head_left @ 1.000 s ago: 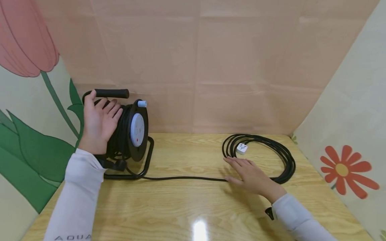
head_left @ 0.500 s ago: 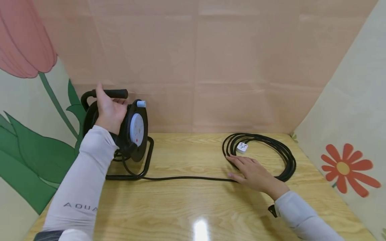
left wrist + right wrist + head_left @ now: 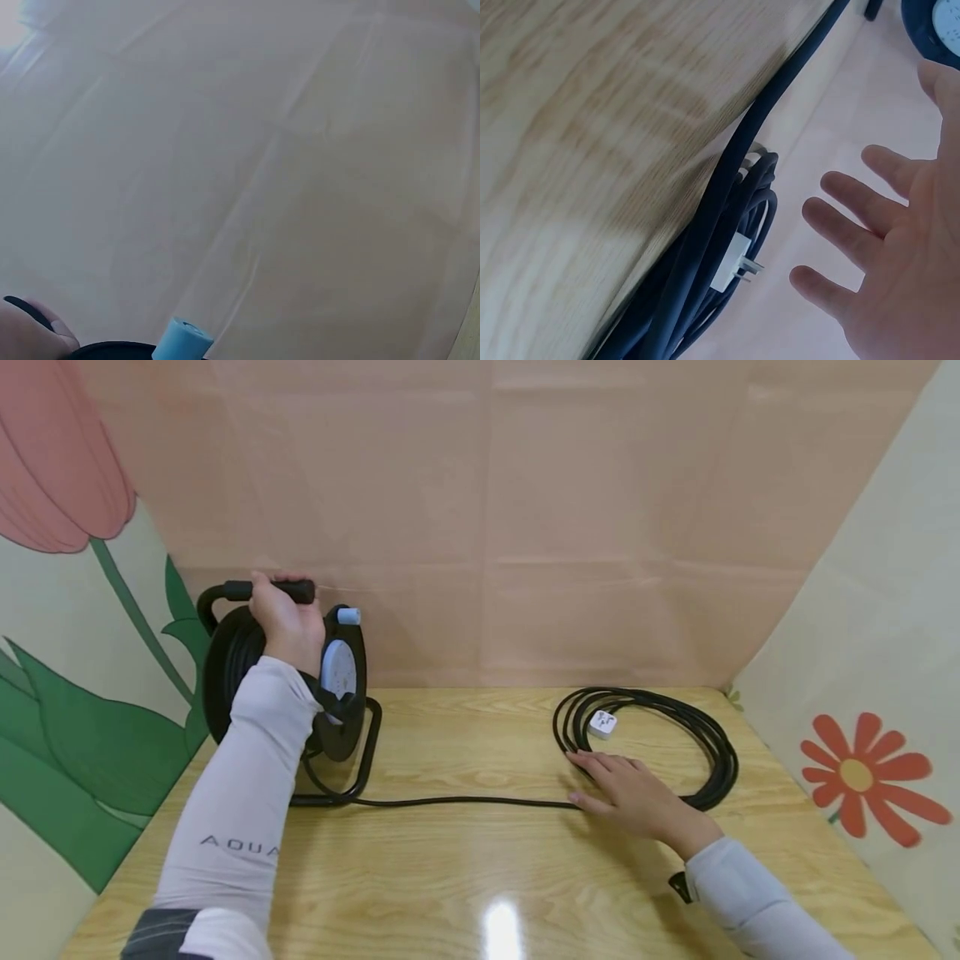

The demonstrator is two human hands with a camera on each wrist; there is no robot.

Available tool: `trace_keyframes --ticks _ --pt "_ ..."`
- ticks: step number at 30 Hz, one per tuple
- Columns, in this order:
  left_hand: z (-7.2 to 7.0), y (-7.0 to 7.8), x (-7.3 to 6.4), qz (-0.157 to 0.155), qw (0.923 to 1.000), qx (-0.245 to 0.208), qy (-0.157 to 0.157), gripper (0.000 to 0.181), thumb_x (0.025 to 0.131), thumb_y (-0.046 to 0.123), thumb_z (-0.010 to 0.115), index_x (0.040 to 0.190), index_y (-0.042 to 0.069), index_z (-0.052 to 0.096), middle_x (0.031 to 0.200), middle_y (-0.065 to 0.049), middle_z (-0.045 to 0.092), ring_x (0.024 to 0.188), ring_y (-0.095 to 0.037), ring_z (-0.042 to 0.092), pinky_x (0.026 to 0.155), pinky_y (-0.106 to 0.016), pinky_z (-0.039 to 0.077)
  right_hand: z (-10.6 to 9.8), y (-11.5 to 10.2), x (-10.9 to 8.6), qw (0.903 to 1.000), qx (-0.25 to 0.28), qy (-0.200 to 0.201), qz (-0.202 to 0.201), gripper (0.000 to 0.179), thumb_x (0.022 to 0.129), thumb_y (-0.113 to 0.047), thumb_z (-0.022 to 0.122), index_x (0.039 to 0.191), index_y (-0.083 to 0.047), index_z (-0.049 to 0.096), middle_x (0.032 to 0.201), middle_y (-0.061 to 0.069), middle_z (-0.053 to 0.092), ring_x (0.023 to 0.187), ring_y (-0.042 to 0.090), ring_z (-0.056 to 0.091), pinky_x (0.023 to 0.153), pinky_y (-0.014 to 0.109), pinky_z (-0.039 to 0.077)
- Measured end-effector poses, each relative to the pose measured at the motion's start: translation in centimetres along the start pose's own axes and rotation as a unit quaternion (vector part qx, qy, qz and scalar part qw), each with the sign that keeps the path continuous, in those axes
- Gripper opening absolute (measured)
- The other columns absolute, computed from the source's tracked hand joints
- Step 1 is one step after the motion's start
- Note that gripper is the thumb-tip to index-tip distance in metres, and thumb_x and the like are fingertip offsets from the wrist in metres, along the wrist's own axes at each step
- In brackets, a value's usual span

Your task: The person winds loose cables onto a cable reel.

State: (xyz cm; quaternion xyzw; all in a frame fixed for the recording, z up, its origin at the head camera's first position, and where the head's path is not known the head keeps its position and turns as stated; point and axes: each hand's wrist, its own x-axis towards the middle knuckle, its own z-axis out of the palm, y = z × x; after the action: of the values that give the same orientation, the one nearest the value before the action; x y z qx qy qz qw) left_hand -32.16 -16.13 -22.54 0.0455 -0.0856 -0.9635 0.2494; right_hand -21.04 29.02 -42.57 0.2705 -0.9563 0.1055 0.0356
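On the left of the table in the head view stands a black cable reel (image 3: 341,745) with a pale blue socket face and a blue knob (image 3: 348,616). My left hand (image 3: 294,631) grips the reel's top handle (image 3: 238,590); in the left wrist view only part of that hand (image 3: 30,331) shows, by the knob (image 3: 182,342). My right hand (image 3: 637,802) hovers over the near side of a black cable coil (image 3: 716,752), its fingers spread and holding nothing in the right wrist view. Inside the coil lies a white plug (image 3: 602,724).
A single run of cable (image 3: 465,799) crosses the wooden table (image 3: 420,877) from the reel's tube frame (image 3: 372,735) to the coil. Behind rises a pinkish covered wall (image 3: 585,527). Flower-patterned panels flank both sides.
My left hand has gone from lying against the reel's wound cable, palm up, to gripping its handle. The right hand has barely shifted over the coil.
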Motion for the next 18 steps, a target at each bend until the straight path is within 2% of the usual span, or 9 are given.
trace_keyframes --ticks 7,10,14,18 --pt "0.0 0.3 0.0 0.004 0.9999 0.012 0.009 0.038 0.111 0.024 0.037 0.084 -0.002 0.043 0.069 -0.011 0.045 0.055 -0.022 0.044 0.051 -0.03 0.042 0.5 0.0 -0.2 1.0 0.007 -0.001 0.003 0.071 0.099 -0.061 0.048 0.153 -0.014 0.041 0.148 0.015 0.049 0.135 0.037 0.045 0.108 0.063 0.03" --pt "0.0 0.7 0.0 -0.007 0.9998 0.02 0.007 0.039 0.111 0.024 0.037 0.083 -0.002 0.043 0.07 -0.011 0.046 0.056 -0.022 0.044 0.051 -0.03 0.043 0.6 0.0 -0.2 0.9999 0.008 -0.003 0.005 0.072 0.099 -0.061 0.047 0.153 -0.014 0.041 0.148 0.016 0.049 0.135 0.037 0.045 0.108 0.064 0.031" --pt "-0.1 1.5 0.4 -0.058 0.9979 0.029 0.002 0.038 0.111 0.023 0.037 0.083 -0.002 0.044 0.07 -0.012 0.046 0.058 -0.024 0.045 0.052 -0.031 0.043 0.5 0.0 -0.4 0.9999 0.008 -0.002 0.008 0.072 0.1 -0.06 0.048 0.152 -0.011 0.042 0.146 0.016 0.05 0.134 0.039 0.046 0.107 0.065 0.031" --pt "-0.2 2.1 0.8 -0.106 0.9924 0.062 0.001 0.005 0.106 0.01 0.039 0.108 0.006 0.041 0.077 -0.011 0.047 0.059 -0.023 0.045 0.056 -0.03 0.044 0.3 0.2 -0.5 0.9999 0.007 0.001 0.011 0.071 0.1 -0.059 0.049 0.152 -0.011 0.042 0.146 0.017 0.05 0.134 0.039 0.046 0.106 0.065 0.031"
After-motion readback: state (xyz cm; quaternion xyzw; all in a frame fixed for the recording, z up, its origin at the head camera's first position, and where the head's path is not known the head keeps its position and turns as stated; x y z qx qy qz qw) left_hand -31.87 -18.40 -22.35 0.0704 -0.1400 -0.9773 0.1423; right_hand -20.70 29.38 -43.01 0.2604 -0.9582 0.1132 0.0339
